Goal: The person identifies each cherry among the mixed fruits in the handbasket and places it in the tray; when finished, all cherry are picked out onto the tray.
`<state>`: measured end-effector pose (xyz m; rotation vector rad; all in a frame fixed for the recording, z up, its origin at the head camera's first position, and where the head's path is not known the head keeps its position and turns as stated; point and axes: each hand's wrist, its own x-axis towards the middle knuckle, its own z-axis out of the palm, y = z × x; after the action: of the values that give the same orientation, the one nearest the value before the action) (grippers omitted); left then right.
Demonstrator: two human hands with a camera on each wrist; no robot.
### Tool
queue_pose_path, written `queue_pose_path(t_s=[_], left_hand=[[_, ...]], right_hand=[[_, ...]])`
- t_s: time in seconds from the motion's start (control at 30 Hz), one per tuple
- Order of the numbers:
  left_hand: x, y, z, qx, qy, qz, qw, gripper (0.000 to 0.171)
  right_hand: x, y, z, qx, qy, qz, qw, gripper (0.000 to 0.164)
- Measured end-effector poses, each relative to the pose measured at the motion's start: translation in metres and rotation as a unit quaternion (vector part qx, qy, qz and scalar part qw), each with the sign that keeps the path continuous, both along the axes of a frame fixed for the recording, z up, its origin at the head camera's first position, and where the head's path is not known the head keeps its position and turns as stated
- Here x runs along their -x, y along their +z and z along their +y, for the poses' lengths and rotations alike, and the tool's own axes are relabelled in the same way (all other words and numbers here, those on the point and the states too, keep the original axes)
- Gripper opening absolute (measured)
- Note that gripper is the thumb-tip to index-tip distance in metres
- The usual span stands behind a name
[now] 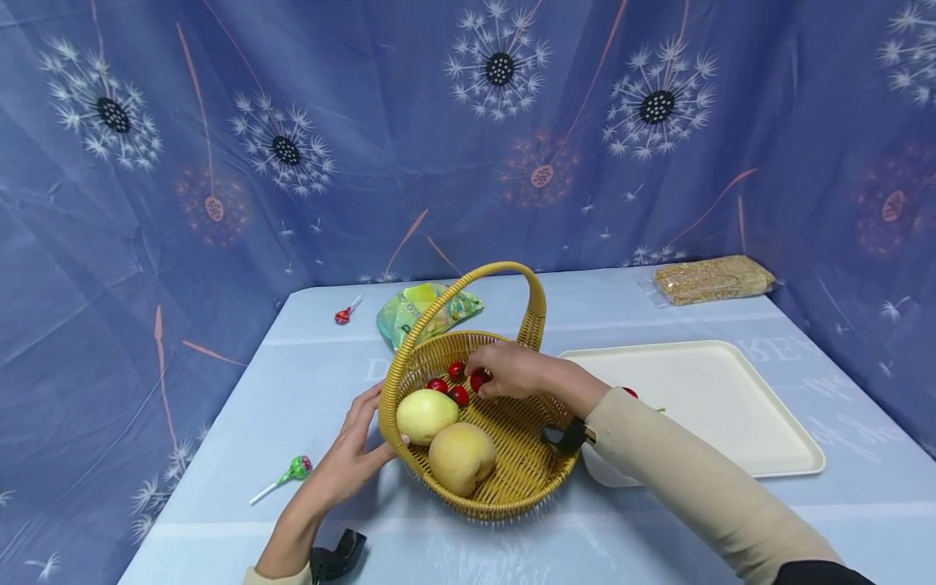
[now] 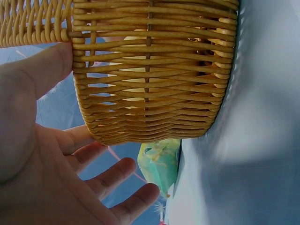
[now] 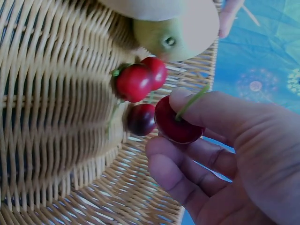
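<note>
A yellow wicker basket [image 1: 512,496] with a tall arched handle stands on the table. My left hand [image 1: 353,451] touches its left side, thumb at the rim beside the handle's foot; in the left wrist view the ring and little fingers stretch out free of the wicker. Inside the basket, my right hand [image 1: 512,370] pinches a dark red cherry [image 3: 173,126] with a green stem between thumb and fingers. Other red cherries [image 3: 134,83] lie close by against the woven wall. A pale yellow-green fruit [image 1: 426,416] and a round yellow fruit [image 1: 462,457] fill the basket's left part.
A cream tray [image 1: 702,406] lies to the right; a white container [image 1: 610,471] is partly hidden beneath the right forearm. Behind the basket is a green bag [image 1: 405,313]. A red lollipop [image 1: 342,316], a green lollipop [image 1: 298,468] and a packaged grainy snack [image 1: 712,279] also lie on the table.
</note>
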<state>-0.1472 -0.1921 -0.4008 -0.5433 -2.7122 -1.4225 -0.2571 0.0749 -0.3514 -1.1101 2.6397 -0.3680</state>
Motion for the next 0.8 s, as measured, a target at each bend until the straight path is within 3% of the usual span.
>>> queue_pose_path(t_s=[0.23,0.53,0.8], left_hand=[[-0.001,0.002,0.002,-0.002,0.004,-0.009,0.9999,0.058],[-0.002,0.002,0.003,0.007,0.011,-0.010,0.9999,0.062],[-0.001,0.002,0.003,0.005,0.012,-0.016,0.9998,0.062]], right_hand=[[-0.014,0.015,0.011,0.046,0.007,0.035,0.998,0.035],[-0.027,0.029,0.033,0.095,-0.014,0.078,0.992,0.032],[-0.042,0.040,0.068,0.150,-0.075,0.065,0.984,0.034]])
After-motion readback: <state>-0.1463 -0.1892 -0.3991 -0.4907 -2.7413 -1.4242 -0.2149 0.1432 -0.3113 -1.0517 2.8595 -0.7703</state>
